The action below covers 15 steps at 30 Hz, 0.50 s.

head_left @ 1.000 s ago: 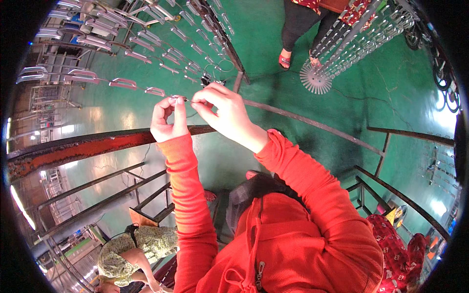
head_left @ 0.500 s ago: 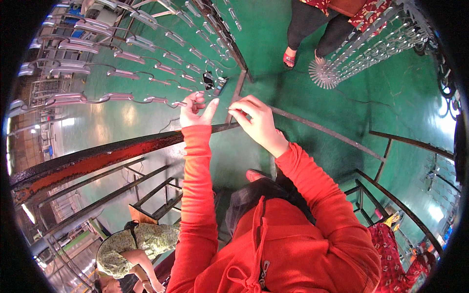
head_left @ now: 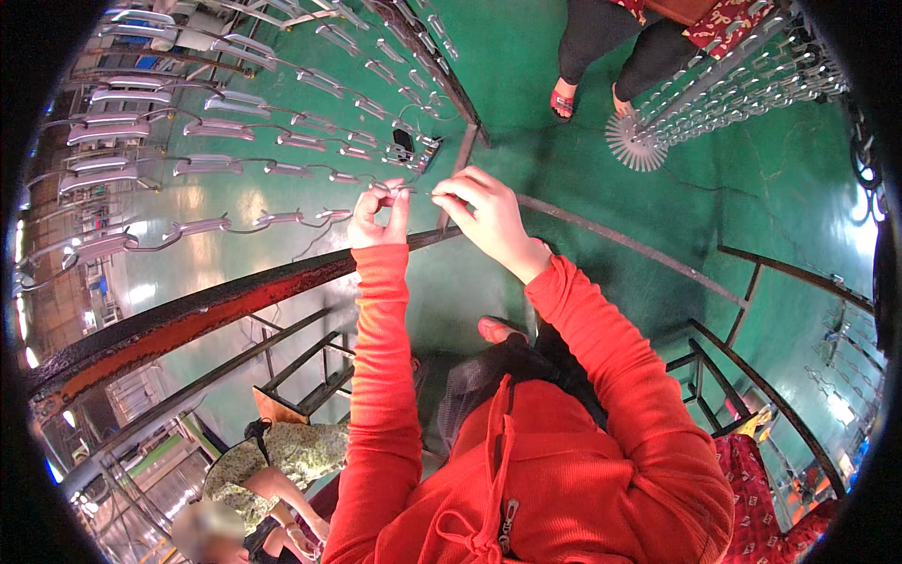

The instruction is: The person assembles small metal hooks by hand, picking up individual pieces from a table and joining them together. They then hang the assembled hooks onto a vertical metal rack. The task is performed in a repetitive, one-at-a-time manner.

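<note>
My left hand [head_left: 378, 218] is closed, thumb and fingers pinching a thin curved wire hook [head_left: 410, 190] at the end of a hanging chain. That chain [head_left: 280, 220] is made of long silver metal pieces joined by wire links, and it runs off to the left. Just right of the hook, my right hand [head_left: 489, 218] is closed in a pinch, its fingertips a short gap from the left hand. Whatever lies between them is too small to make out.
More silver chains [head_left: 218, 130] hang at upper left. A round rack [head_left: 639, 143] of metal pieces stands at upper right, beside a person's legs [head_left: 601, 49]. A black and red frame bar [head_left: 197, 305] crosses below my left hand. Another person [head_left: 291, 461] sits at lower left.
My left thumb and fingers have closed together on the wire hook. My right hand has shifted slightly left and up. The hanging chains sit differently in view.
</note>
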Tool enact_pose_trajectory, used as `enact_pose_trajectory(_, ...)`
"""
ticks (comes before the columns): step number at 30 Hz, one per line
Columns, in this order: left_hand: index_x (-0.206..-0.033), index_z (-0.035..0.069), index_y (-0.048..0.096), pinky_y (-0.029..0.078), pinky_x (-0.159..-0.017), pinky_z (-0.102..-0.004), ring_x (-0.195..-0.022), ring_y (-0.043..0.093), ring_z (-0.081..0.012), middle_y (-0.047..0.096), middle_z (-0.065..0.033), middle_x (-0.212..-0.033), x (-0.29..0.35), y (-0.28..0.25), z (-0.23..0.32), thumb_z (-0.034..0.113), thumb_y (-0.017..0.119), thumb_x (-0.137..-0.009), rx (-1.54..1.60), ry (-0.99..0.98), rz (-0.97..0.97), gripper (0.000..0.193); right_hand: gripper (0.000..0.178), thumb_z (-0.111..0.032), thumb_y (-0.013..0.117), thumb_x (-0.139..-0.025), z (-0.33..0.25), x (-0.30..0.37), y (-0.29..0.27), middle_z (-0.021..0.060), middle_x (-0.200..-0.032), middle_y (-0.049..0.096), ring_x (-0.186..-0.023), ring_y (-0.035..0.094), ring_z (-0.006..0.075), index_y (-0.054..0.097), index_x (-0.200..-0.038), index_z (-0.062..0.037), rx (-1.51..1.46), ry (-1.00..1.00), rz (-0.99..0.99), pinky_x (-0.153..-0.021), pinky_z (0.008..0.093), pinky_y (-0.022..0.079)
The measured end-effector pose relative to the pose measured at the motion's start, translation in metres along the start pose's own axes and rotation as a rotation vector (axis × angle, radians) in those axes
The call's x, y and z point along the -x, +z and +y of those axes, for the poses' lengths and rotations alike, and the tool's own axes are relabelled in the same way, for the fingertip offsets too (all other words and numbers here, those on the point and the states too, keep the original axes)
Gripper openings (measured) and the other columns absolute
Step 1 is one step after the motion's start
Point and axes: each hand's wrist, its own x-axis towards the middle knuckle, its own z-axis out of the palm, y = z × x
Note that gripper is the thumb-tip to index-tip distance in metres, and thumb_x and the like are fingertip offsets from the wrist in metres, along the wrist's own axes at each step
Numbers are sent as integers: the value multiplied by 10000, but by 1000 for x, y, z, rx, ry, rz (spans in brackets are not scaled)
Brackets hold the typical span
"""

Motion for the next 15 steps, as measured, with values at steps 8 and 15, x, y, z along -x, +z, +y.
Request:
enact_pose_trajectory(8,-871,23,680,473,-685,-236,-677,583,-73,684,-53,-879,4,-1,10,45,697,-784,0,-59,-4,92,92,-94,689,-777,2,0,6,60,-767,583,-644,584,209,651,-853,-60,2,-8,-26,-566,305,464)
enact_pose_trajectory(15,-831,15,653,476,-670,-229,-670,587,-72,689,-65,-908,7,3,14,12,691,-773,37,-19,-17,70,88,-114,687,-771,5,1,4,63,-767,579,-648,591,237,635,-823,-66,92,-19,-66,-570,338,467)
